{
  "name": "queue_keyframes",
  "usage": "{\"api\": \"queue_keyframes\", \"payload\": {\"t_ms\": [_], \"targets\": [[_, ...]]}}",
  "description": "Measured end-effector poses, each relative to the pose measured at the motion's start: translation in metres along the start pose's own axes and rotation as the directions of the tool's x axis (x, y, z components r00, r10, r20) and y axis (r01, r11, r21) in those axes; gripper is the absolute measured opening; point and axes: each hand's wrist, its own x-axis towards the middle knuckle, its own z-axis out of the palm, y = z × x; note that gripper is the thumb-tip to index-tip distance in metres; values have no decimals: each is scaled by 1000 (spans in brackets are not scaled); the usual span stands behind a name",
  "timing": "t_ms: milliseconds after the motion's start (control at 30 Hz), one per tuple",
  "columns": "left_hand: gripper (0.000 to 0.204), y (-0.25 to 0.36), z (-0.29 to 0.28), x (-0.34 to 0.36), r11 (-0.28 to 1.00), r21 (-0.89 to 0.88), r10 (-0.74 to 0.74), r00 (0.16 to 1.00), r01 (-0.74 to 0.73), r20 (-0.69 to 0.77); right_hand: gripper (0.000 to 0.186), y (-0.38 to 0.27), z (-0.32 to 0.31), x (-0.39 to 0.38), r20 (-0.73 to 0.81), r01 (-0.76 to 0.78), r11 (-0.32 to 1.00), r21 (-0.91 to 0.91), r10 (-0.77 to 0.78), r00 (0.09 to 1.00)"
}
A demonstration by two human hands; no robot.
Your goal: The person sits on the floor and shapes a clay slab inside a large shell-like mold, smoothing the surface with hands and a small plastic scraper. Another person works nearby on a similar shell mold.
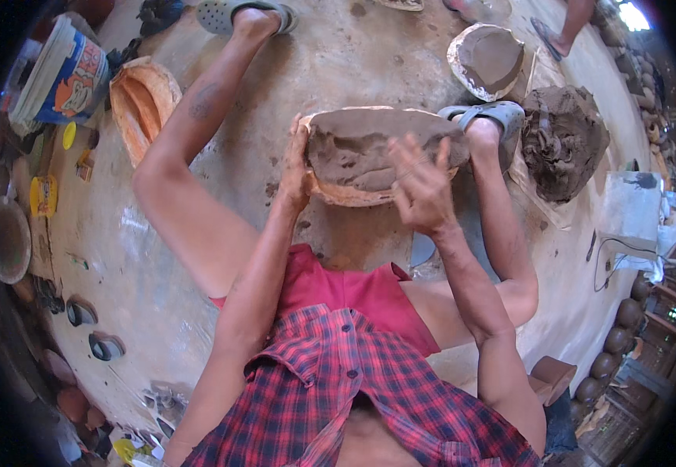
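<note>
Between my legs lies a long oval plaster mould [353, 194] with a pale orange-stained rim. Grey-brown wet clay [353, 144] fills it, its surface uneven with hollows and ridges. My left hand [296, 167] grips the mould's left end, the fingers wrapped over its edge. Over the right part of the clay is my right hand [423, 185], slightly smeared by motion, its fingers apart and nothing in them. Whether its fingertips touch the clay I cannot tell.
A large lump of clay [563, 144] sits to the right on a sheet. Beyond my right foot is a round mould [487, 61] lined with clay. An empty mould half [142, 105] and a white-and-blue bucket [65, 78] stand at left. Another person's foot [560, 43] shows far right.
</note>
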Motion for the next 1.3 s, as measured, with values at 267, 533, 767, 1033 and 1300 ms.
{"api": "queue_keyframes", "payload": {"t_ms": [267, 533, 767, 1033, 1300], "targets": [[66, 5, 5, -2, 998, -42, 49, 997, -47, 59, 79, -4, 65, 54, -129, -307, 932, -193, 286, 950], [66, -8, -6, 2, 991, -135, 28, 996, -16, 85, 94, 3, 53, 47, -318, -285, 958, -6, 268, 909], [63, -2, 1, -2, 995, -73, 77, 985, -67, 152, 85, 31, 63, 55, -236, -331, 904, 272, 396, 887], [70, -9, -2, -3, 958, 163, 233, 971, -237, 46, 93, -3, 89, 38, -115, -161, 985, -55, 154, 981], [56, -18, -22, 5, 421, 552, 664, 659, -720, 353, 81, -42, 92, 62, -139, 311, 946, 90, -297, 945]]}}
